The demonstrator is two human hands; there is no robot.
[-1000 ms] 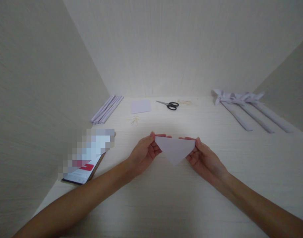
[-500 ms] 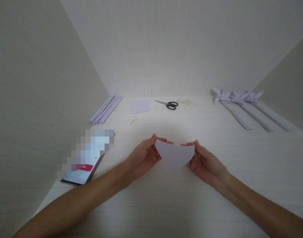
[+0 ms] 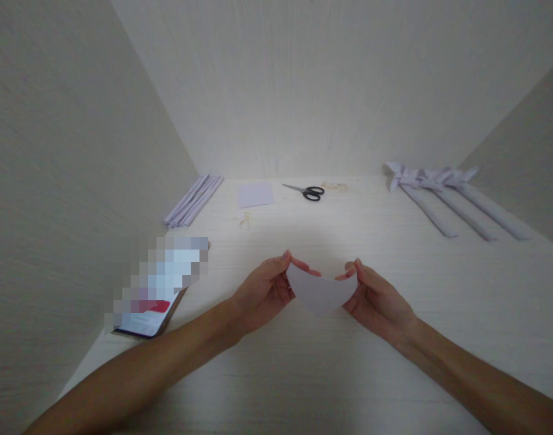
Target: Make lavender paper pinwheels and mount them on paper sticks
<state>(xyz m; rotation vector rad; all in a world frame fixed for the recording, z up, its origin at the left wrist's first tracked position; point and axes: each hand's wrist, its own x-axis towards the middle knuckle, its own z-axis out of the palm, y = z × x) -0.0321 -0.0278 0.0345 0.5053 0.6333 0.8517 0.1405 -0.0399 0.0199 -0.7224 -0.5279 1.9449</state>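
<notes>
A piece of white paper (image 3: 322, 295) is stretched between my two hands, above the white table (image 3: 276, 374). Its upper edge sags in a curve and its lower part narrows toward me. My left hand (image 3: 266, 289) pinches the left corner between thumb and fingers. At the opposite corner, my right hand (image 3: 377, 295) pinches the paper the same way. Some fingertips show behind the sheet's top edge; the rest are hidden by it.
Rolled paper sticks (image 3: 194, 200) lie at the back left, near a phone (image 3: 156, 320) with a blurred screen. Further right are a stack of paper (image 3: 255, 195), rubber bands (image 3: 244, 220), and black-handled scissors (image 3: 313, 193). Paper pinwheel-like pieces on sticks (image 3: 466, 211) lie at the back right.
The paper's top edge now sags more deeply. Both hands have come slightly lower, and the left hand has shifted a little to the right.
</notes>
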